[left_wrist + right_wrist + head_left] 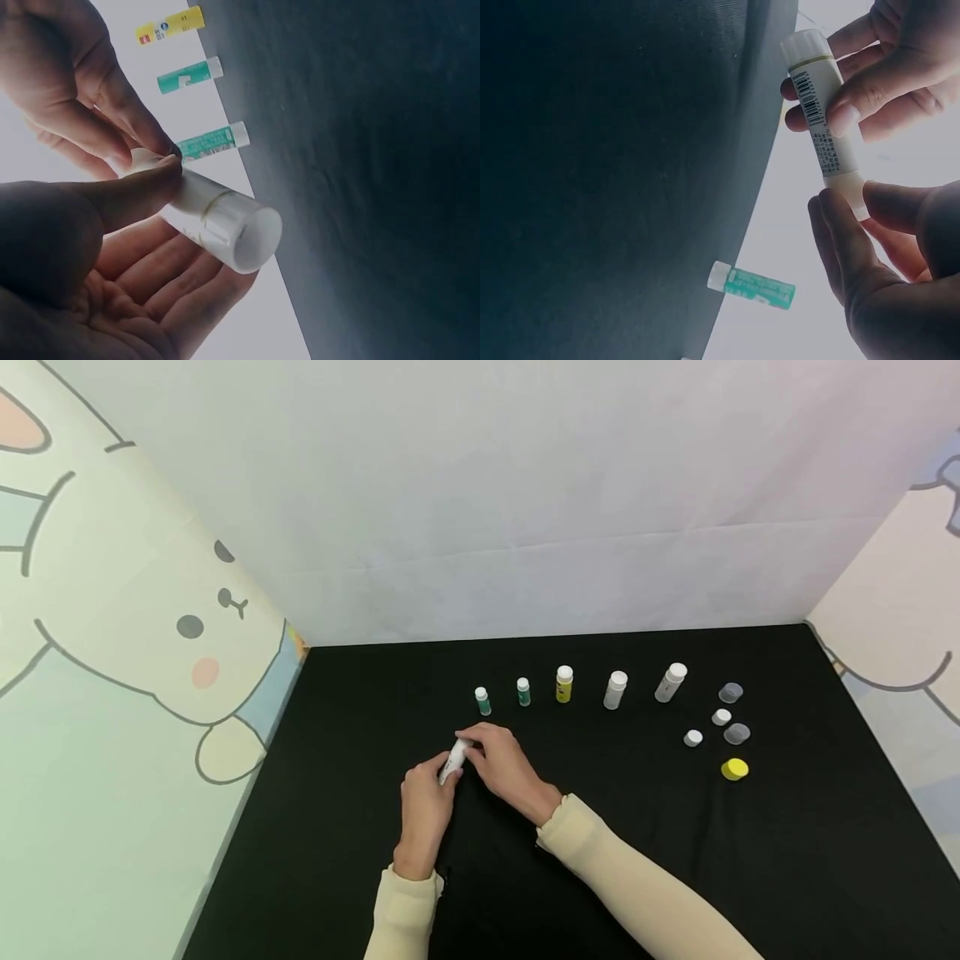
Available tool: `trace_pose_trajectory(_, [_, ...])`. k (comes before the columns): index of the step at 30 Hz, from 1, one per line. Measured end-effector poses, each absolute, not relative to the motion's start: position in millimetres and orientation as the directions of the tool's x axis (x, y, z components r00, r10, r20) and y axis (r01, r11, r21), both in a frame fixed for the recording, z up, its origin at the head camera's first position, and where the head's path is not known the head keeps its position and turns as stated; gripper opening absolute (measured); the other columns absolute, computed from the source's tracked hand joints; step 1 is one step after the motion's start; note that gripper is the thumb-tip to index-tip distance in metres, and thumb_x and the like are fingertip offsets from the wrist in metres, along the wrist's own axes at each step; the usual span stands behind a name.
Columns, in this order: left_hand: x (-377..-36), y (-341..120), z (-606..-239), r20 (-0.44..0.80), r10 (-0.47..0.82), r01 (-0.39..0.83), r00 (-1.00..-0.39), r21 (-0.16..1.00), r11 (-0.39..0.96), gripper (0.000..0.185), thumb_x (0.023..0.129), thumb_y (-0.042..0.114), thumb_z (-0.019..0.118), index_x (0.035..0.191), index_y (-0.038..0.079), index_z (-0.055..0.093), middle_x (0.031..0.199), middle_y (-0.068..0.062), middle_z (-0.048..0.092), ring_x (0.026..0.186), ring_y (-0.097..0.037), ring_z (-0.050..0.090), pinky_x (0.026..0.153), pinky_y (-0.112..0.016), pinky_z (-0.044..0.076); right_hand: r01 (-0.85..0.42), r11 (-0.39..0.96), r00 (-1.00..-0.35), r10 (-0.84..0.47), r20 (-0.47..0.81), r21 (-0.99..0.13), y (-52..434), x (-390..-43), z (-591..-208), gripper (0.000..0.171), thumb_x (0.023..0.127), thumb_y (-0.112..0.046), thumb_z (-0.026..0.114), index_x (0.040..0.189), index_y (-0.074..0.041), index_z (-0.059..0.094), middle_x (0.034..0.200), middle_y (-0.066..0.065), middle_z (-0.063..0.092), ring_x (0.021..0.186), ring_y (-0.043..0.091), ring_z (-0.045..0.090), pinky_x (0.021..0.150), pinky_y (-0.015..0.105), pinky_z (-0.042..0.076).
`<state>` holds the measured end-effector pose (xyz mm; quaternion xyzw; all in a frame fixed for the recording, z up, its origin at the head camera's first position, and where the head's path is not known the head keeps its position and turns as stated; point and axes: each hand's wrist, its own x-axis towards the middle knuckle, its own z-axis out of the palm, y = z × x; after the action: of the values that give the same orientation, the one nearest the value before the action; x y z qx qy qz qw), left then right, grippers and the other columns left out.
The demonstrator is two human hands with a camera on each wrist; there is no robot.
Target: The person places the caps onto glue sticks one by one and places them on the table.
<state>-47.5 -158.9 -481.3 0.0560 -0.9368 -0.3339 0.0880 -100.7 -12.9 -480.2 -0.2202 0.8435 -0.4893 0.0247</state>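
Between both hands [465, 777], bottle [453, 762] half hidden.

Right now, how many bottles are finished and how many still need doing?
Five capped bottles stand in a row at the back, so those look done. The left hand holds a white bottle while the right hand pinches its cap end. Five loose lids lie to the right; what they belong to isn't visible.
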Motion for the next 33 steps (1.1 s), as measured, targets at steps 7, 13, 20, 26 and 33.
trace_pose_trajectory(7, [-53, -164, -481, 0.124, -0.158, -0.051, -0.98, 0.608, 0.792, 0.019, 0.092, 0.003, 0.081, 0.11, 0.002, 0.08, 0.102, -0.02, 0.079, 0.083, -0.037, 0.075, 0.074, -0.052, 0.059, -0.324, 0.426, -0.899, -0.417, 0.134, -0.845, -22, -107, -482, 0.032, 0.099, 0.003, 0.07, 0.132, 0.004, 0.07, 0.128, 0.017, 0.07, 0.107, 0.025, 0.073, 0.088, 0.035, 0.061])
trace_pose_trajectory(13, [-60, -168, -480, 0.116, -0.177, -0.076, -0.977, 0.586, 0.807, 0.01, 0.093, 0.004, 0.08, 0.103, 0.002, 0.08, 0.097, -0.019, 0.078, 0.079, -0.036, 0.074, 0.071, -0.052, 0.058, -0.31, 0.456, -0.902, -0.419, 0.106, -0.834, -34, -115, -480, 0.034, 0.099, 0.0, 0.072, 0.132, 0.003, 0.07, 0.128, 0.018, 0.07, 0.106, 0.024, 0.073, 0.087, 0.032, 0.061])
trace_pose_trajectory(20, [-64, -173, -483, 0.119, -0.191, -0.096, -0.974, 0.548, 0.831, 0.018, 0.092, 0.003, 0.08, 0.108, -0.004, 0.078, 0.098, -0.023, 0.074, 0.087, -0.042, 0.072, 0.078, -0.056, 0.058, -0.296, 0.488, -0.908, -0.41, 0.084, -0.821, -48, -122, -483, 0.033, 0.096, 0.0, 0.076, 0.129, 0.003, 0.072, 0.123, 0.016, 0.068, 0.105, 0.026, 0.071, 0.085, 0.029, 0.06])
trace_pose_trajectory(26, [-64, -175, -488, 0.109, -0.216, -0.128, -0.97, 0.526, 0.84, 0.019, 0.091, 0.002, 0.081, 0.108, -0.007, 0.077, 0.094, -0.022, 0.068, 0.085, -0.044, 0.07, 0.078, -0.056, 0.058, -0.297, 0.527, -0.906, -0.419, 0.061, -0.796, -57, -126, -491, 0.032, 0.097, 0.001, 0.075, 0.128, 0.001, 0.073, 0.12, 0.016, 0.067, 0.108, 0.028, 0.067, 0.089, 0.036, 0.059])
trace_pose_trajectory(33, [-67, -175, -488, 0.098, -0.208, -0.132, -0.973, 0.502, 0.855, 0.012, 0.092, -0.001, 0.079, 0.102, -0.008, 0.076, 0.088, -0.021, 0.065, 0.08, -0.044, 0.068, 0.073, -0.056, 0.057, -0.245, 0.54, -0.905, -0.426, -0.01, -0.805, -65, -135, -491, 0.032, 0.098, 0.003, 0.072, 0.13, 0.003, 0.072, 0.125, 0.019, 0.068, 0.108, 0.029, 0.068, 0.087, 0.036, 0.059])
